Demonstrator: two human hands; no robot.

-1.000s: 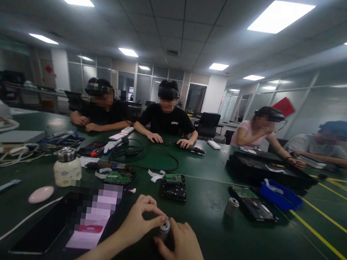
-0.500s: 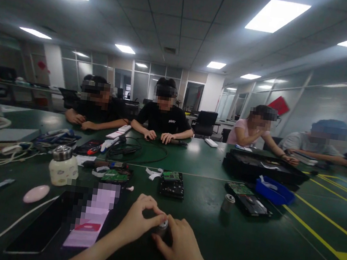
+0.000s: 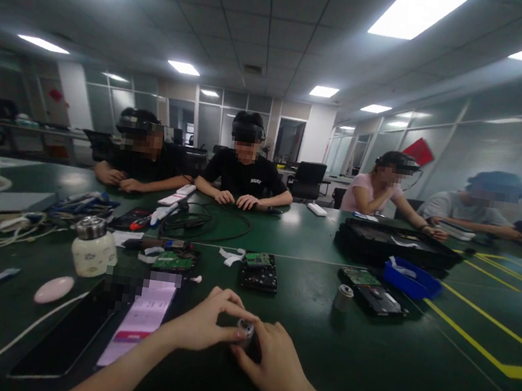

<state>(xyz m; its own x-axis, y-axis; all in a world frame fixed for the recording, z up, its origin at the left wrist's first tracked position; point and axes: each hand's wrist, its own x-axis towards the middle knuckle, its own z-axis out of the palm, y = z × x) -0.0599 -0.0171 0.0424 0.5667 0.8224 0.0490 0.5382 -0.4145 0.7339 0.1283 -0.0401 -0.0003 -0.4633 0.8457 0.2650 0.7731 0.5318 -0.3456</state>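
A small silver metal cylinder (image 3: 246,327), much like a small electric motor, stands on the green table directly in front of me. My left hand (image 3: 206,318) closes on it from the left, with the thumb at its near side and the index finger reaching over behind its top. From the right, my right hand (image 3: 274,367) curls around it, index finger and thumb against its side. The fingers hide most of its body; only the top and a bit of the side show. A second, similar metal cylinder (image 3: 343,298) stands upright farther right.
Opened devices with green circuit boards (image 3: 258,272) lie ahead. At left are a cream bottle (image 3: 94,249), a pink oval object (image 3: 54,289), a dark tablet (image 3: 62,339) and a lit phone (image 3: 141,321). A blue tray (image 3: 411,279) and black tray (image 3: 398,246) sit right. Several people sit opposite.
My left thumb has slid down from the cylinder's top edge to its near side, and the index finger has stretched across behind it. More of the top shows. My right hand stays around it.
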